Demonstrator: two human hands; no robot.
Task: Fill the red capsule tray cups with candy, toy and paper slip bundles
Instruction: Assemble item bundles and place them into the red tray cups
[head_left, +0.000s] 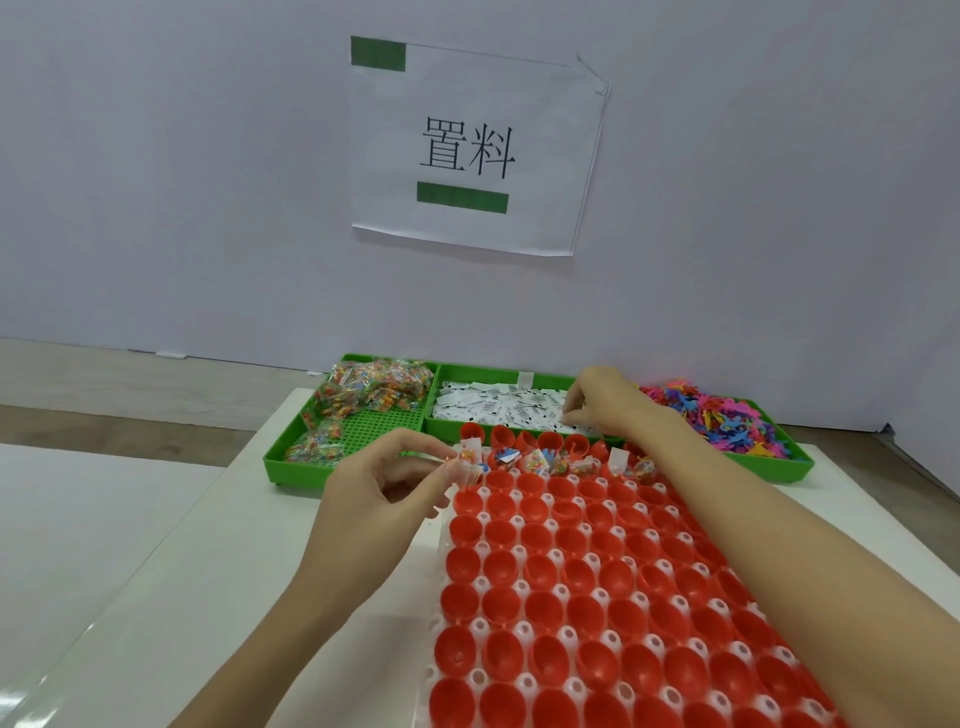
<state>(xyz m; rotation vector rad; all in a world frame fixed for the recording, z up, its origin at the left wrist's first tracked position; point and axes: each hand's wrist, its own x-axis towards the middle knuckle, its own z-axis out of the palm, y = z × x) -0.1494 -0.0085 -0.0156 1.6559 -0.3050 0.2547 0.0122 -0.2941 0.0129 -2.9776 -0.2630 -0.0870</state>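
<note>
L hand (384, 483) pinching candy+slip bundle (466, 457) at red capsule tray (571, 597) far-left cup | R hand (602, 400) pinching paper slips (498, 405) beyond tray | seat your bundle fully, take 1 slip only

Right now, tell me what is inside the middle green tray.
The middle green tray holds white paper slips. The right hand reaches in, covering the slips beneath it.

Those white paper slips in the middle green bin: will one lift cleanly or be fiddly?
Probably fiddly. The paper slips look thin and flat, lying overlapped, so several may lift together. They likely flop and weigh almost nothing; the right hand reaches among them with fingertips.
</note>
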